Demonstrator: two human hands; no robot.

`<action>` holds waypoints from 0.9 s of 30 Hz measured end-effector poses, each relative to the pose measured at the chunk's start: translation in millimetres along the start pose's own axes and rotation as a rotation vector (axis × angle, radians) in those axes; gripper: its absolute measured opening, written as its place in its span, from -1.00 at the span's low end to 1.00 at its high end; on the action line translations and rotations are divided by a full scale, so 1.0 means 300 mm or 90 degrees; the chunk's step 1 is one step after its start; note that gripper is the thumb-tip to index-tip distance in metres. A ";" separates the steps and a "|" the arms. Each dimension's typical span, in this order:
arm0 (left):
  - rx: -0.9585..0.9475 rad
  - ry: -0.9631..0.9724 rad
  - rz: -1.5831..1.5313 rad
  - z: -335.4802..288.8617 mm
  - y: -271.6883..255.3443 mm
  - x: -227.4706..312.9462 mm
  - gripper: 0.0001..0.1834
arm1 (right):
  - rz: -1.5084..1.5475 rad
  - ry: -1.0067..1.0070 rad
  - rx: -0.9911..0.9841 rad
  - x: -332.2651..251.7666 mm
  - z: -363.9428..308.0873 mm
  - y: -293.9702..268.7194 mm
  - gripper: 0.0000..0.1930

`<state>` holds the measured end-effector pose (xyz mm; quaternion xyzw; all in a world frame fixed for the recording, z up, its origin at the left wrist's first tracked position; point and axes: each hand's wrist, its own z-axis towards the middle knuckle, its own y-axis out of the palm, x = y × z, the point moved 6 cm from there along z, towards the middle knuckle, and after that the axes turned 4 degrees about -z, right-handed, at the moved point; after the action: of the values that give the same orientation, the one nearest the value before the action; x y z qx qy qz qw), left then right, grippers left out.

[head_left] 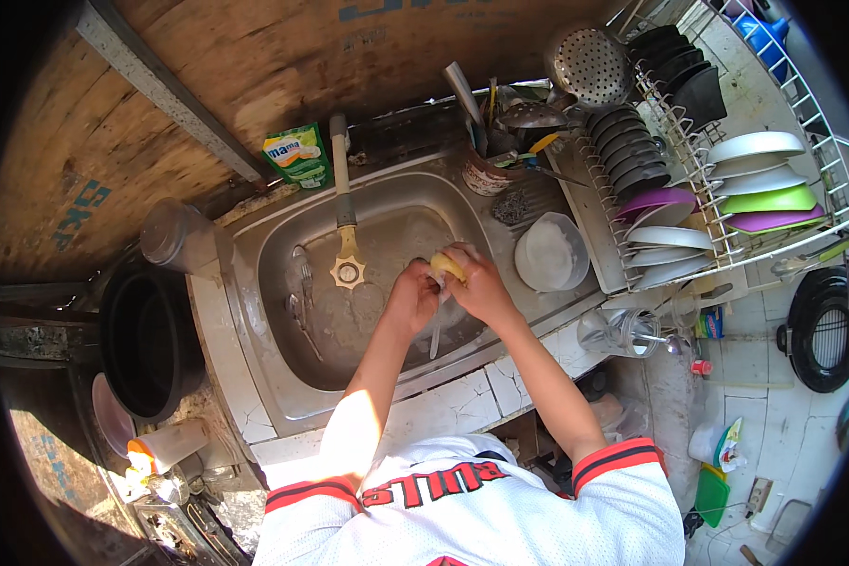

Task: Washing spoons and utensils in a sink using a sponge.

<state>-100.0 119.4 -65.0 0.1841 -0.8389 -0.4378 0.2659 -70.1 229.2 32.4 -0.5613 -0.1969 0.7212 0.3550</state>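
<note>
Over the metal sink (406,219), the right hand (482,287) is pinching a yellow sponge (451,266) in its grip. Just beside it, the left hand (412,294) is curling; whether its grip is holding anything, I cannot tell. A utensil (435,341) is hanging below, between both hands.

Sink (338,316) is seen in satin metal, sponge (451,266) in matt foam, utensil (434,341) smooth-handled, wall panel (198,80) in rough matt wood, pouch (299,157) in glossy plastic, tub (544,255) in smooth translucent plastic.
</note>
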 end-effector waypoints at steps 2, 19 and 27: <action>-0.027 -0.095 -0.050 -0.046 0.055 -0.012 -0.79 | 0.010 -0.002 -0.009 0.012 -0.002 -0.001 -0.66; 0.061 0.077 0.240 -0.097 0.026 0.006 -0.59 | 0.038 0.058 0.004 -0.030 -0.031 -0.105 -0.68; 0.034 0.026 0.225 -0.107 -0.016 -0.008 -0.58 | -0.160 -0.189 -0.079 -0.045 -0.078 0.036 -0.70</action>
<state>-78.4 97.6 -54.5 0.0498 -0.8639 -0.3581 0.3507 -49.4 209.3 27.2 -0.4406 -0.3596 0.7324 0.3742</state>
